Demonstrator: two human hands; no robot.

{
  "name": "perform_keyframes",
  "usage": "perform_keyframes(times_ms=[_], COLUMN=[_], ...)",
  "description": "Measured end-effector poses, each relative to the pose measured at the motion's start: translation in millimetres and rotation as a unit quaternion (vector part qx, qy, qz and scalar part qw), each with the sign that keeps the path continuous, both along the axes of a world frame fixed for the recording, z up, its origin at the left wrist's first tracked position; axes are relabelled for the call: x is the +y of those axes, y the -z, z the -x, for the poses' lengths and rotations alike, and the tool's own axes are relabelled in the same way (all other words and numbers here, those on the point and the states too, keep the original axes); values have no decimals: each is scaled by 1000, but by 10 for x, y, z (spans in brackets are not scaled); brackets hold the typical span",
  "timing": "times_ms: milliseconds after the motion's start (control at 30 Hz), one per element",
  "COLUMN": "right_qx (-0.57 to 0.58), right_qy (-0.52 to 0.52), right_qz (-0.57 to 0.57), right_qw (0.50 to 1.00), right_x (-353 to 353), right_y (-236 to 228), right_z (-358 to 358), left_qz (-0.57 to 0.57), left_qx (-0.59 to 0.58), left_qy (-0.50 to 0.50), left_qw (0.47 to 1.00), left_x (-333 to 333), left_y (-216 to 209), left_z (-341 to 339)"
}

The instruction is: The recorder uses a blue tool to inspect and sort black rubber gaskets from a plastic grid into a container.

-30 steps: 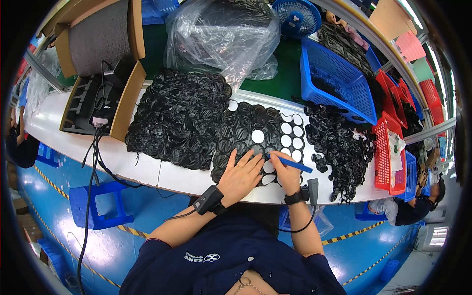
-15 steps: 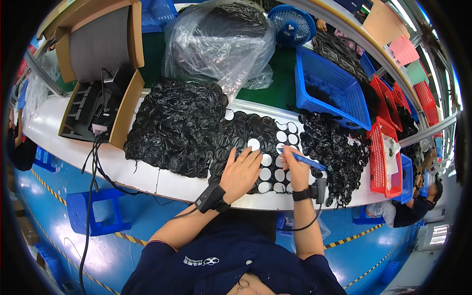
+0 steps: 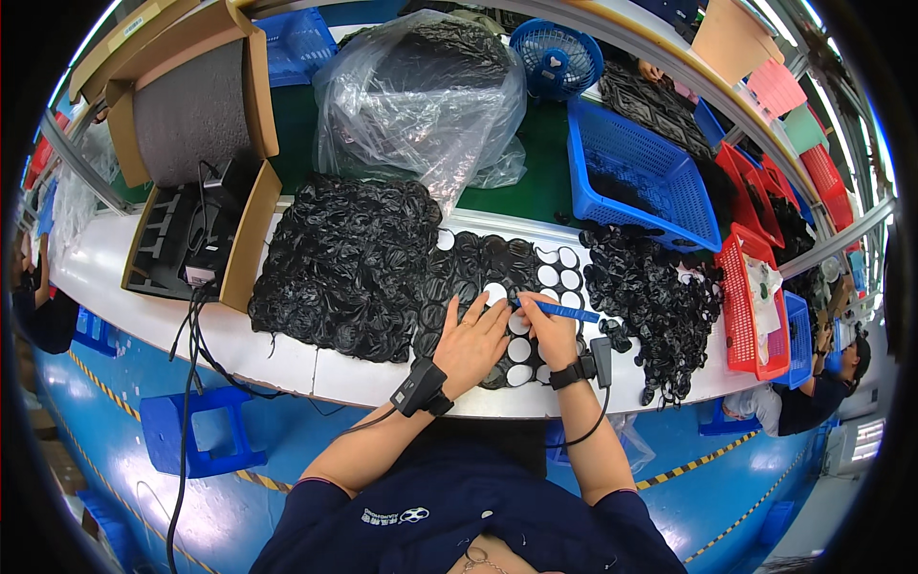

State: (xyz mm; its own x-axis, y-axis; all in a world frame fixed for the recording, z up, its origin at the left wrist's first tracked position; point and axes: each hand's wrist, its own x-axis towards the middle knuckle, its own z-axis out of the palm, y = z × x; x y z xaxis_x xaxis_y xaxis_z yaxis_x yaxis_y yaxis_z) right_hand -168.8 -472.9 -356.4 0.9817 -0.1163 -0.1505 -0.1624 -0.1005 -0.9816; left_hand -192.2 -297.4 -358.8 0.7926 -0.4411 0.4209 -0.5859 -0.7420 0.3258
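Note:
My left hand lies flat with its fingers apart over the rows of black crinkled pieces. Its fingertips reach a white disc among them. Close on its right, my right hand is closed around a slim blue pen-like tool. One end of the tool is by the left fingertips; the other sticks out to the right. White round discs stand in columns around the right hand, some hidden under it. A dense sheet of black crinkled pieces covers the table to the left.
A loose black heap lies right, beside a red basket. Behind are a blue basket, a blue fan and a clear plastic bag. An open carton with cables stands left. Another person is at far right.
My right hand has moved left with the blue tool, from the white disc columns to beside my left fingertips. The left hand stays in about the same place. The view has shifted slightly.

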Motion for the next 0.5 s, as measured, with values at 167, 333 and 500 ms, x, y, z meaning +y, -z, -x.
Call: perform_keyframes(times_ms=[167, 333, 500], right_qx=[6, -322, -252], right_qy=[0, -45, 226], right_qz=[30, 403, 530], right_qw=[1000, 856, 777], right_x=[-12, 148, -845], right_y=[-2, -157, -285], right_z=[1, 66, -109], left_qz=[3, -11, 4], left_qx=[-3, -5, 7], left_qy=[3, -1, 15], left_qw=[1000, 1000, 1000], left_x=[-10, 9, 24], left_y=[0, -4, -56], left_z=[-10, -4, -5])
